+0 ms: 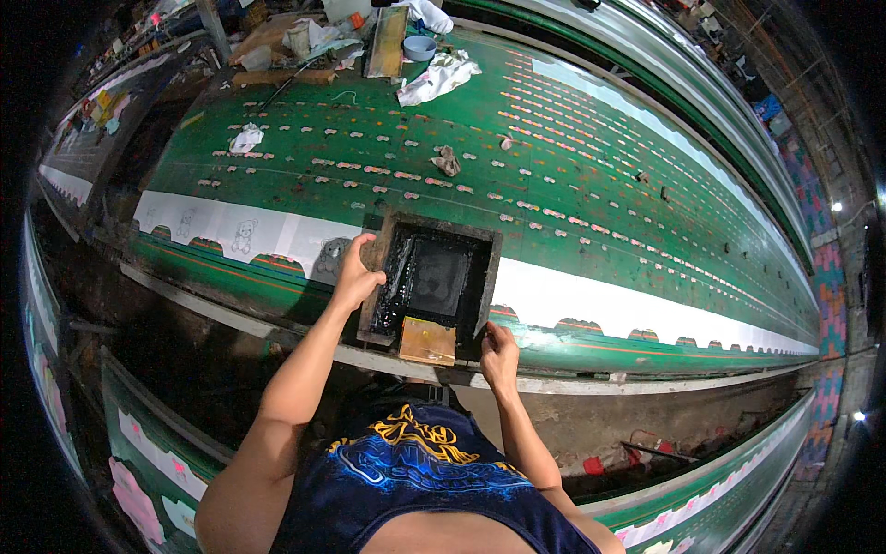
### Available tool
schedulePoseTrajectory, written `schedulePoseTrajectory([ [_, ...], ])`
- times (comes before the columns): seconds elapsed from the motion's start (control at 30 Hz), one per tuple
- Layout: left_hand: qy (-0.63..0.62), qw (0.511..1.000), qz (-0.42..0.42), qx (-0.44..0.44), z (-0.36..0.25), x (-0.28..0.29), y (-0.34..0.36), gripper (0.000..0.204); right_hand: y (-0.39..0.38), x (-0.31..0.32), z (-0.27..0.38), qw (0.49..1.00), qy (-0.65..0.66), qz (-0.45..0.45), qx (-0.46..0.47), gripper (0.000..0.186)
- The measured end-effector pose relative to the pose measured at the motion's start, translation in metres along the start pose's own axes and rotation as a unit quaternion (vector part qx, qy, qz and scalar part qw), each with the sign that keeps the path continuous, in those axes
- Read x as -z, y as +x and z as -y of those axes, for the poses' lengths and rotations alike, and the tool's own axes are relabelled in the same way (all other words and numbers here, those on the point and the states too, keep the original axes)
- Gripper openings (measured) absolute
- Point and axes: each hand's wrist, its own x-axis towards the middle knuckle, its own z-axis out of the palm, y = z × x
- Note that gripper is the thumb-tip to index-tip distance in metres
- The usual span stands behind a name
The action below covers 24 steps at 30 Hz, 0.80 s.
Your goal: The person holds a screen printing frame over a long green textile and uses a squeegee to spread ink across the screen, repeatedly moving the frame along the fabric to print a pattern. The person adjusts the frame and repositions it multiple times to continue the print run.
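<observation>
A dark, ink-stained screen printing frame (496,263) rests on the green table in front of me, over a strip of white fabric (591,300). My left hand (354,277) grips the frame's left side, thumb toward its inner edge. At the lower right corner, my right hand (499,358) is closed on the frame's edge, its fingertips partly hidden. Wet-looking black ink coats the inside of the frame around a mesh (437,279) with a faint figure. A wooden squeegee (428,342) leans in the frame's near end. Left of it, outlined bears (244,235) show on the fabric.
The long green table (388,208) carries rows of small coloured marks. Crumpled rags (439,78), a blue bowl (420,48) and a board (387,42) lie at its far side. A small brown scrap (446,162) sits mid-table. Another printed table (701,489) stands behind at lower right.
</observation>
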Motion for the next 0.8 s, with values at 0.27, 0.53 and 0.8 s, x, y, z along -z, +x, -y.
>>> schedulePoseTrajectory([
  [0.27, -0.092, 0.980, 0.075, 0.160, -0.014, -0.003, 0.008, 0.077, 0.006, 0.000, 0.003, 1.000, 0.018, -0.007, -0.018, 0.033],
  [0.53, -0.046, 0.978, 0.087, 0.182, -0.015, -0.005, 0.013, 0.076, -0.005, -0.002, 0.054, 0.974, -0.045, 0.079, 0.207, 0.032],
  [0.8, -0.002, 0.969, 0.118, 0.215, -0.016, -0.006, 0.016, 0.078, 0.014, -0.018, 0.079, 0.915, -0.223, 0.127, 0.310, 0.036],
])
